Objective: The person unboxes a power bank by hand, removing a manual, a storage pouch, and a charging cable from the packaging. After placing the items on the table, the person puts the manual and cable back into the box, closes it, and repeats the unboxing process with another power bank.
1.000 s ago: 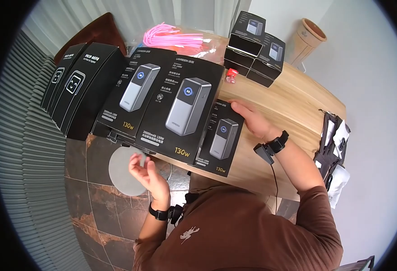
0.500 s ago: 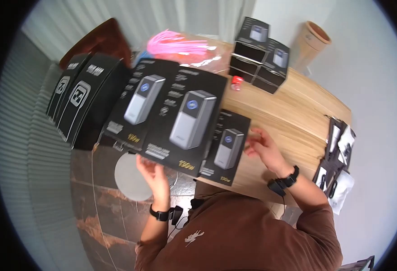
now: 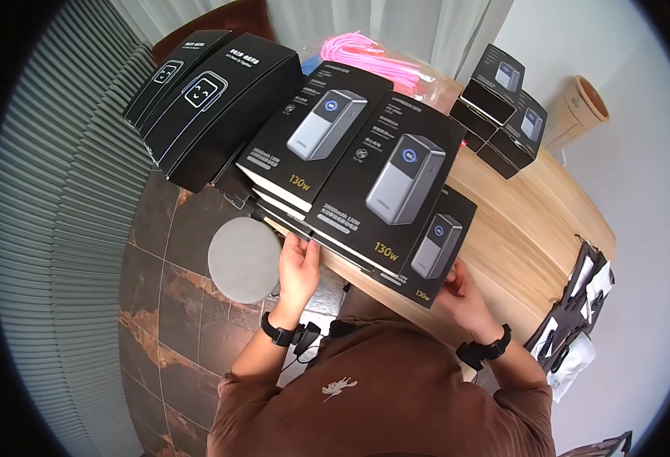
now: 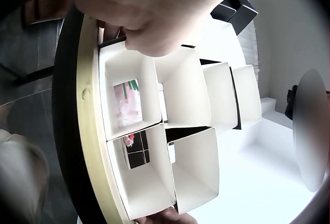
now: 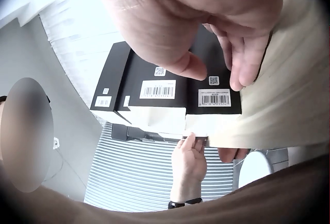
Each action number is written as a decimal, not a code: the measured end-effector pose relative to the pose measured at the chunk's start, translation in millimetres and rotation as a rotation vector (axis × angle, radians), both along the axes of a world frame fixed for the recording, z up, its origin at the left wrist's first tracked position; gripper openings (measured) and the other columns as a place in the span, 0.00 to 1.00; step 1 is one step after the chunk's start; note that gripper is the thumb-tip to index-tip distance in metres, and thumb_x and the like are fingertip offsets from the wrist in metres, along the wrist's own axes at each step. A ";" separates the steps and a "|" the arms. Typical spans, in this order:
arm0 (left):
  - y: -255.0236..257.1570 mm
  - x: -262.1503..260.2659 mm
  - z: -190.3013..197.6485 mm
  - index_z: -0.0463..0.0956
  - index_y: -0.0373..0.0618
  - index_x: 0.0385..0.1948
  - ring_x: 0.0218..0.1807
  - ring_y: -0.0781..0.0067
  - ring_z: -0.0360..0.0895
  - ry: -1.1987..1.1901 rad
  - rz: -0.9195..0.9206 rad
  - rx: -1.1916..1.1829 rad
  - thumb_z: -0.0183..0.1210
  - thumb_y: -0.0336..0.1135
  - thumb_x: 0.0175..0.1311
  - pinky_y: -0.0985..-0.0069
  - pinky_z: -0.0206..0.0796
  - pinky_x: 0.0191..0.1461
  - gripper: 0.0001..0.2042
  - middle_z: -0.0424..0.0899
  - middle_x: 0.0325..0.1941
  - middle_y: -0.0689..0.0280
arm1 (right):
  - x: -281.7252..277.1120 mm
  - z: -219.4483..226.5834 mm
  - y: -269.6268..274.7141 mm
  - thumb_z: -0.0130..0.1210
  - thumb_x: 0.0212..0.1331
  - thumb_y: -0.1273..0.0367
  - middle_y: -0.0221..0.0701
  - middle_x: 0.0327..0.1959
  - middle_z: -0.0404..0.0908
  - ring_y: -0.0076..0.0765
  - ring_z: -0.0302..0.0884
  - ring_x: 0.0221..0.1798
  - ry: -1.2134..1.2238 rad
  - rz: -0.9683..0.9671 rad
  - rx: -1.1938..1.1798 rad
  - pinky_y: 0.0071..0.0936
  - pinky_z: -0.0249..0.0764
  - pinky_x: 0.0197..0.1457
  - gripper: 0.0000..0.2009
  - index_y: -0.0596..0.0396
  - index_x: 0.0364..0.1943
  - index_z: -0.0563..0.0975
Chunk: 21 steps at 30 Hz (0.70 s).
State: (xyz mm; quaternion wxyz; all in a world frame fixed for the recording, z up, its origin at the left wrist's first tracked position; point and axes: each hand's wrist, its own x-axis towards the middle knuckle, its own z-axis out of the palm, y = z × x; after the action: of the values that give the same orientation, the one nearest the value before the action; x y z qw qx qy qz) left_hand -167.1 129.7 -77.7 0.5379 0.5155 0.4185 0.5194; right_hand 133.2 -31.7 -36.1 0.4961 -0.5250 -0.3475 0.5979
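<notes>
On the pale surface [image 3: 529, 221], black boxes [image 3: 358, 175] seem mid-alignment, left hand [image 3: 299, 276] at their near edge, grip unclear, right hand [image 3: 468, 302] alongside, loosely spread, holding nothing; next likely needs even pressure.

2 hands [image 3: 300, 268] at black boxes [image 3: 384, 179] on wooden table [image 3: 529, 225]

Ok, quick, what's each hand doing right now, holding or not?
Left hand: at the near edge of the row of black boxes; can't tell whether it's holding.
Right hand: open, at that row's right end.
</notes>
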 end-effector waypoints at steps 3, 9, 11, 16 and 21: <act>1.8 -6.1 -1.1 0.74 0.33 0.59 0.49 0.81 0.84 0.101 -0.067 -0.101 0.55 0.22 0.79 0.80 0.74 0.56 0.12 0.90 0.49 0.64 | 3.6 -11.1 -4.3 0.54 0.66 0.87 0.35 0.65 0.78 0.33 0.84 0.59 -0.087 -0.026 0.008 0.32 0.81 0.63 0.44 0.53 0.85 0.49; 9.3 11.0 -6.6 0.76 0.36 0.51 0.40 0.89 0.77 0.042 -0.128 -0.113 0.57 0.21 0.76 0.85 0.70 0.44 0.07 0.87 0.40 0.71 | 14.6 -4.4 -6.2 0.53 0.65 0.89 0.31 0.74 0.69 0.28 0.83 0.59 -0.161 -0.153 0.008 0.29 0.81 0.62 0.41 0.54 0.83 0.55; 14.9 11.5 -16.9 0.76 0.36 0.51 0.40 0.89 0.76 0.083 -0.149 -0.102 0.57 0.21 0.76 0.85 0.69 0.42 0.07 0.86 0.39 0.71 | 19.7 -1.2 -5.3 0.53 0.66 0.89 0.32 0.75 0.68 0.27 0.83 0.59 -0.141 -0.146 0.010 0.27 0.81 0.62 0.40 0.54 0.83 0.55; 26.8 23.2 -5.2 0.72 0.33 0.62 0.59 0.78 0.78 0.143 -0.234 -0.107 0.52 0.19 0.78 0.78 0.68 0.63 0.15 0.85 0.57 0.64 | 19.8 3.4 6.1 0.52 0.67 0.88 0.32 0.77 0.69 0.26 0.83 0.59 -0.147 -0.198 0.061 0.26 0.81 0.61 0.40 0.54 0.82 0.57; 39.3 35.0 -0.9 0.70 0.32 0.67 0.68 0.73 0.81 0.099 -0.299 -0.093 0.50 0.18 0.79 0.76 0.69 0.72 0.17 0.85 0.66 0.59 | 27.2 -1.9 18.6 0.53 0.66 0.88 0.31 0.72 0.73 0.26 0.83 0.58 -0.175 -0.237 0.083 0.25 0.81 0.59 0.39 0.53 0.82 0.57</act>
State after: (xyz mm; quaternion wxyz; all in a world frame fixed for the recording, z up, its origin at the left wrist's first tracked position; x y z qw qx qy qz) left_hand -132.2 169.0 -78.6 0.6110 0.5716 0.3868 0.3877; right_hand 160.4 -13.2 -38.0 0.5523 -0.5915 -0.3492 0.4723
